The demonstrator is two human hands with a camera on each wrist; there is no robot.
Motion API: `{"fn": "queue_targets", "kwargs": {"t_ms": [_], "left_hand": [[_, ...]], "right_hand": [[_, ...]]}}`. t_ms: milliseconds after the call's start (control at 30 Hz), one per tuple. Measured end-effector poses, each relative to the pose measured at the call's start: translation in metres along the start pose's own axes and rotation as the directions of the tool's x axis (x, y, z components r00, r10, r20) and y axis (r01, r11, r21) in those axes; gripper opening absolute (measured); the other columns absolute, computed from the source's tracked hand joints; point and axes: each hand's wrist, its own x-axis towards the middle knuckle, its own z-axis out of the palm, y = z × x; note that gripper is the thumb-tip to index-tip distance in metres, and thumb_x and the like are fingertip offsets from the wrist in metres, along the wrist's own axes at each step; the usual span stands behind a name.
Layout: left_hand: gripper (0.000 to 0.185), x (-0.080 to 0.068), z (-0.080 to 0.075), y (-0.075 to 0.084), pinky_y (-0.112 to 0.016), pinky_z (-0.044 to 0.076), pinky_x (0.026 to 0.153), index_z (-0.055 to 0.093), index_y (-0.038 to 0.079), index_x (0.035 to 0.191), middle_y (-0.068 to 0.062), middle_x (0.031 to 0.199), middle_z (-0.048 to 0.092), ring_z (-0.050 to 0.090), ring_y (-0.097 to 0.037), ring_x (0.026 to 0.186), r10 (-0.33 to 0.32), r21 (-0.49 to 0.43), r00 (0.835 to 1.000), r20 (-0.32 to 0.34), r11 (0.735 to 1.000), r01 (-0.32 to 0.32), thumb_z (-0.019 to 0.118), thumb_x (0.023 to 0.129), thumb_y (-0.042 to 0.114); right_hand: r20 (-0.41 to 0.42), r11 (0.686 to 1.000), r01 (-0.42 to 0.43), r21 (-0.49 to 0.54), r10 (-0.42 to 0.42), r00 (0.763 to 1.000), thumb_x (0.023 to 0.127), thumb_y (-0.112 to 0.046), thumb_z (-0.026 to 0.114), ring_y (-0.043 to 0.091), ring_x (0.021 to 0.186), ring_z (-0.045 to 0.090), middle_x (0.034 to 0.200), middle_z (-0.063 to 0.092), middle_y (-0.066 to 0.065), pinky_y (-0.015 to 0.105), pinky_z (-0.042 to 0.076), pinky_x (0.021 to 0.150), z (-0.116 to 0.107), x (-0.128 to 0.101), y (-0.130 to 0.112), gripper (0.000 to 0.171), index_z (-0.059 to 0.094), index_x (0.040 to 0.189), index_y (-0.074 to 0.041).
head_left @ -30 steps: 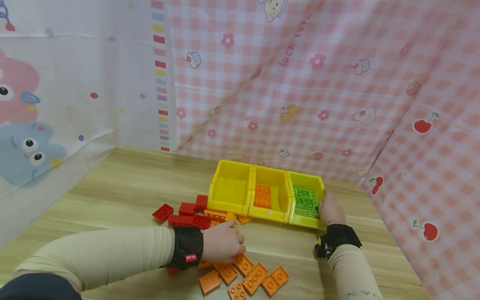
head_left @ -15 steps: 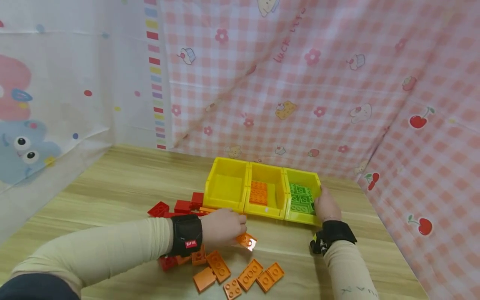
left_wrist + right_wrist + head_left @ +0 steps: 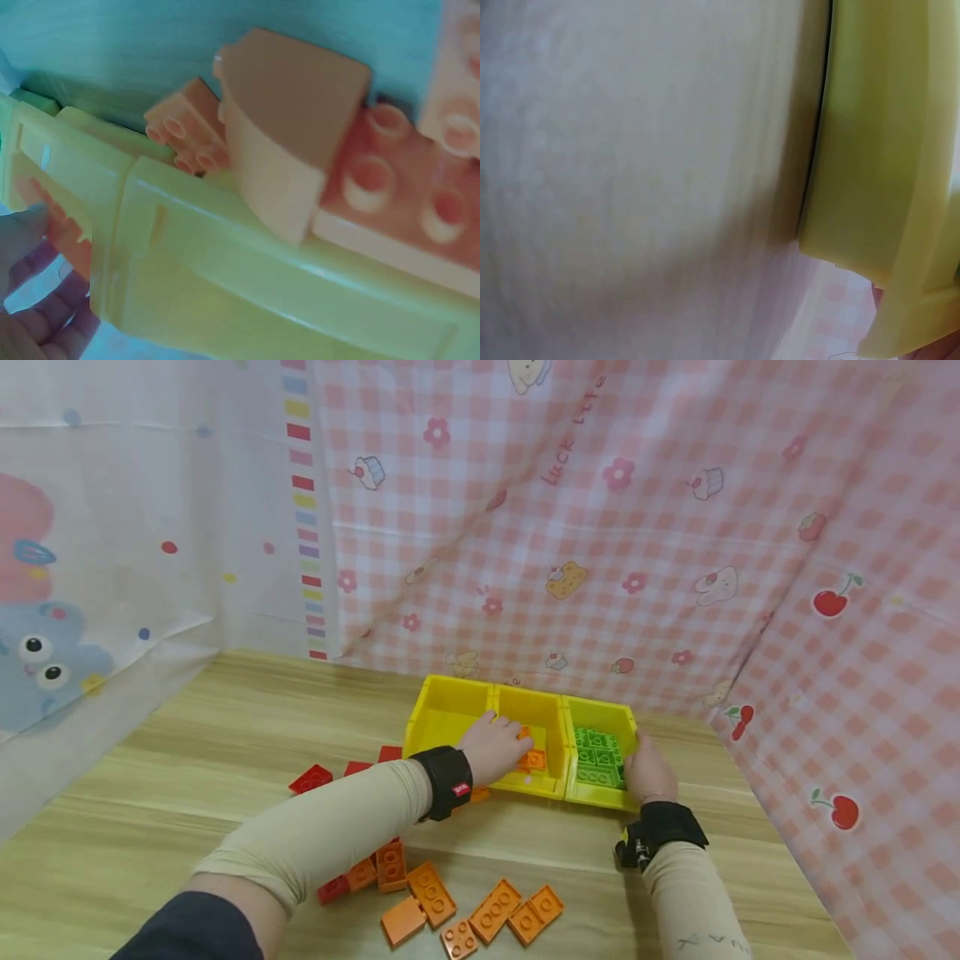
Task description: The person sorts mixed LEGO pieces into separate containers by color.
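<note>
Three bins stand in a row at the table's back: a yellow left bin (image 3: 438,718), a yellow middle bin (image 3: 551,714) with orange bricks, and a right bin (image 3: 606,714) with green bricks (image 3: 596,760). My left hand (image 3: 498,745) reaches over the middle bin's front wall and pinches an orange brick (image 3: 534,760) inside it. In the left wrist view its fingers (image 3: 37,322) hold that orange brick (image 3: 67,232) behind the bin wall (image 3: 247,277). My right hand (image 3: 645,768) grips the right bin's right wall (image 3: 877,165).
Several loose orange bricks (image 3: 487,914) lie near the table's front, with more under my left forearm. Red bricks (image 3: 311,777) lie left of the bins. Checked pink cloth (image 3: 600,527) hangs behind and to the right. A pale printed curtain (image 3: 112,527) hangs on the left.
My left hand lifted an orange brick from the table's pile and carried it forward into the middle bin. My right hand stayed on the right bin.
</note>
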Motion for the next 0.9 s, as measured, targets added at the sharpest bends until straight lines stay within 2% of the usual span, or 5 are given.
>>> {"fn": "queue_targets", "kwargs": {"t_ms": [133, 367, 600, 900], "left_hand": [[0.024, 0.004, 0.005, 0.002, -0.047, 0.029, 0.102, 0.064, 0.023, 0.116, -0.002, 0.114, 0.061, 0.054, -0.023, 0.108, -0.021, -0.04, 0.998, 0.058, 0.999, 0.023, 0.058, 0.093, 0.023], [0.027, 0.008, 0.014, -0.001, -0.054, 0.019, 0.105, 0.065, 0.022, 0.118, -0.003, 0.116, 0.061, 0.053, -0.023, 0.111, -0.053, -0.07, 0.995, 0.083, 0.996, 0.059, 0.057, 0.093, 0.019], [0.025, 0.011, 0.025, -0.002, -0.055, 0.016, 0.106, 0.067, 0.023, 0.115, -0.002, 0.113, 0.062, 0.053, -0.023, 0.109, -0.064, -0.062, 0.995, 0.072, 0.996, 0.069, 0.057, 0.092, 0.018], [0.022, 0.007, 0.021, -0.001, -0.055, 0.015, 0.106, 0.071, 0.024, 0.107, 0.001, 0.108, 0.066, 0.05, -0.023, 0.11, -0.031, -0.038, 0.993, 0.111, 0.999, 0.035, 0.056, 0.093, 0.015]], "right_hand": [[0.001, 1.0, 0.006, -0.004, -0.006, 1.0, 0.096, -0.005, 0.032, 0.042, 0.117, 0.044, 0.138, 0.037, 0.028, 0.053, 0.037, 0.092, 0.0, 0.0, -0.001, 0.05, 0.022, 0.144, 0.005], [-0.008, 1.0, 0.011, 0.003, -0.011, 1.0, 0.096, -0.005, 0.032, 0.042, 0.119, 0.043, 0.138, 0.037, 0.028, 0.053, 0.037, 0.093, 0.001, 0.002, 0.0, 0.049, 0.022, 0.143, 0.006], [-0.008, 1.0, 0.003, 0.009, -0.003, 1.0, 0.097, -0.006, 0.032, 0.042, 0.12, 0.042, 0.138, 0.037, 0.028, 0.053, 0.036, 0.094, 0.001, 0.001, 0.002, 0.049, 0.023, 0.143, 0.005], [-0.008, 1.0, 0.008, 0.018, -0.008, 1.0, 0.097, -0.006, 0.032, 0.042, 0.121, 0.042, 0.138, 0.037, 0.027, 0.053, 0.034, 0.095, 0.003, 0.002, 0.006, 0.049, 0.021, 0.144, 0.004]]}}
